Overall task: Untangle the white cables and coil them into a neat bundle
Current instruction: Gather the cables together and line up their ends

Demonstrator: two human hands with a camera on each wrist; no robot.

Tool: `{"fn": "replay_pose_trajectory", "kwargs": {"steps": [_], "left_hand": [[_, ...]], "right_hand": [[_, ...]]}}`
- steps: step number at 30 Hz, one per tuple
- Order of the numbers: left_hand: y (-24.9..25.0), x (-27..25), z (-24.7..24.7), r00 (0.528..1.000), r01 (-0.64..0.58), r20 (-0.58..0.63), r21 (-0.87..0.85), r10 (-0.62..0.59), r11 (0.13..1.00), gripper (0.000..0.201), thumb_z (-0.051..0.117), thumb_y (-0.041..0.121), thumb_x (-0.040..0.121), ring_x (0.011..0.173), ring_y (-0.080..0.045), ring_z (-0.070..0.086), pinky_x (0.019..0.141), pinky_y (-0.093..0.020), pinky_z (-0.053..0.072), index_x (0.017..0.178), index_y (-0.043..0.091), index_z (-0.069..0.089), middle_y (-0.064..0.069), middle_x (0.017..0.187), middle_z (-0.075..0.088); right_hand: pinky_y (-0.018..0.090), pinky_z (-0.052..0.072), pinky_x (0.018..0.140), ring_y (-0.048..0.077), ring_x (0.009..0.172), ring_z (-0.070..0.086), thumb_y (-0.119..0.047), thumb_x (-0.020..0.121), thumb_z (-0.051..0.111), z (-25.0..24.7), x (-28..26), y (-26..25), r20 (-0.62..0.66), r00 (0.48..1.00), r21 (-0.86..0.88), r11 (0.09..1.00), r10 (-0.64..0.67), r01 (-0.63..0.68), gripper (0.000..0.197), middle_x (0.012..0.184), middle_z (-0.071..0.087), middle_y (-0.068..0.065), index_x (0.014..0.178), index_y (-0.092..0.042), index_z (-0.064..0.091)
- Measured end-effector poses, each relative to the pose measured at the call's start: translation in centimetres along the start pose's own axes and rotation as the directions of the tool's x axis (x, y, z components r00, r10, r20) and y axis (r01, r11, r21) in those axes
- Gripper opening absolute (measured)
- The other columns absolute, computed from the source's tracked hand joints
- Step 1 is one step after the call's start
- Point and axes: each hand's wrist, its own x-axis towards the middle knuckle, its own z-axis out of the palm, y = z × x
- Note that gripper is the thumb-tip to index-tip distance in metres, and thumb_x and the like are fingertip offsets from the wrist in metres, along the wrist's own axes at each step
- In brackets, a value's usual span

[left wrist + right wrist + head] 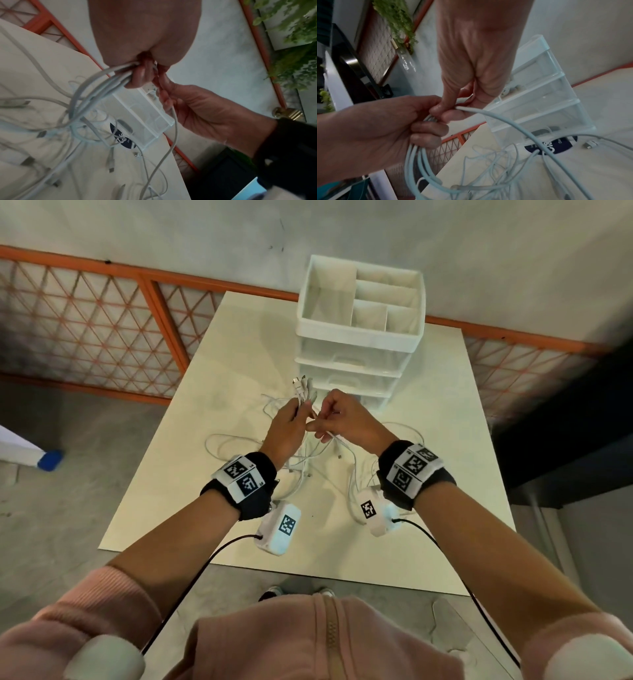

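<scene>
Several white cables [236, 440] lie tangled on the pale table [445, 474], some lifted off it. My left hand [291, 422] grips a bunch of the white cables [102, 79], their plug ends [301, 388] sticking up above the fist. My right hand [329, 419] is right beside it, thumb and fingers pinching a single white cable [496, 117] that trails down to the table. In the right wrist view the left hand [393, 121] holds its strands [414, 155] looping down. The left wrist view has the right hand [188, 108] with its one cable [173, 135] hanging.
A white plastic drawer unit [359, 337] with an open divided top tray stands at the far middle of the table, just behind my hands. An orange lattice fence [102, 320] runs behind the table. The floor lies to the left, and dark furniture [582, 422] is on the right.
</scene>
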Motion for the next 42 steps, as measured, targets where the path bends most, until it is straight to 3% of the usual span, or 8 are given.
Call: {"fn": "replay_pose_trajectory", "kwargs": {"steps": [7,15,21,25,30,34,39,42], "left_hand": [[1.3,1.4,-3.3,0.932,-0.023,-0.354,-0.278,-0.080,0.960,0.033,0.023,0.021,0.103,0.060,-0.009,0.048,0.052,-0.023,0.039,0.075,0.019,0.041,0.002,0.074,0.054],[3.6,2.5,-9.4,0.830,-0.228,-0.538,-0.573,-0.151,0.787,0.026,0.022,0.021,0.102,0.040,-0.006,0.037,0.045,-0.024,0.041,0.078,0.015,0.030,0.000,0.063,0.033],[2.8,1.2,-4.7,0.935,-0.206,-0.334,-0.233,0.121,0.951,0.013,0.026,0.018,0.103,0.044,0.001,0.041,0.048,-0.023,0.042,0.101,0.009,0.035,0.004,0.070,0.041],[3.0,-0.3,-1.1,0.973,-0.231,0.033,0.153,0.228,0.961,0.029,0.040,0.028,0.101,0.045,-0.004,0.035,0.047,-0.026,0.034,0.091,0.002,0.045,0.005,0.060,0.037],[2.0,-1.3,-1.1,0.951,0.063,0.307,-0.094,-0.031,0.994,0.048,0.040,0.049,0.096,0.042,-0.007,0.022,0.041,-0.020,0.021,0.073,0.013,0.060,0.009,0.048,0.026],[1.6,-1.2,-2.6,0.921,0.099,0.389,-0.189,-0.018,0.977,0.039,0.049,0.037,0.095,0.036,-0.005,0.018,0.040,-0.019,0.014,0.069,0.008,0.057,0.013,0.043,0.024],[2.5,0.0,-5.2,0.999,0.029,0.022,-0.189,-0.025,0.982,0.033,0.065,0.031,0.087,0.035,-0.006,0.021,0.036,-0.016,0.018,0.056,0.021,0.061,0.008,0.044,0.033],[3.1,0.6,-8.3,0.959,-0.033,-0.285,-0.162,-0.015,0.986,0.029,0.064,0.027,0.089,0.033,-0.004,0.028,0.039,-0.017,0.023,0.063,0.017,0.059,0.012,0.038,0.039]], "right_hand": [[0.010,0.043,0.065,0.007,0.056,0.051,-0.039,0.098,0.041,-2.6,-3.3,2.7,0.285,0.947,-0.344,0.938,0.151,-0.046,0.036,0.059,0.050,0.001,0.076,-0.014,0.054],[0.017,0.040,0.055,0.014,0.052,0.040,-0.032,0.100,0.038,-9.0,-6.2,9.1,0.126,0.909,-0.492,0.820,0.398,-0.291,0.039,0.058,0.036,0.001,0.068,-0.014,0.050],[0.017,0.035,0.054,0.003,0.048,0.040,-0.041,0.095,0.048,-7.0,-3.5,2.8,0.227,0.912,-0.733,0.677,0.342,-0.072,0.033,0.055,0.045,-0.008,0.078,-0.022,0.071],[0.009,0.032,0.048,0.000,0.046,0.042,-0.032,0.098,0.046,-4.7,-2.4,-2.9,0.341,0.915,-0.669,0.740,0.217,0.074,0.035,0.046,0.049,-0.018,0.093,-0.012,0.074],[0.016,0.035,0.060,0.001,0.055,0.043,-0.041,0.097,0.042,-4.7,-2.1,-6.1,0.270,0.963,-0.565,0.813,0.023,0.139,0.042,0.062,0.052,-0.002,0.079,-0.013,0.068],[0.016,0.029,0.053,0.008,0.052,0.033,-0.043,0.096,0.045,-5.5,-2.6,-5.4,0.198,0.980,-0.499,0.863,0.029,0.076,0.040,0.059,0.038,-0.002,0.072,-0.016,0.060],[0.012,0.036,0.053,0.010,0.054,0.041,-0.033,0.097,0.047,-5.9,-2.2,-1.4,0.147,0.986,-0.431,0.902,0.085,-0.014,0.032,0.060,0.048,-0.006,0.077,-0.012,0.059],[0.021,0.041,0.071,0.014,0.069,0.052,-0.024,0.100,0.041,-6.8,-1.8,3.4,0.133,0.969,-0.601,0.794,0.209,-0.089,0.028,0.074,0.055,0.002,0.084,-0.009,0.059]]}}
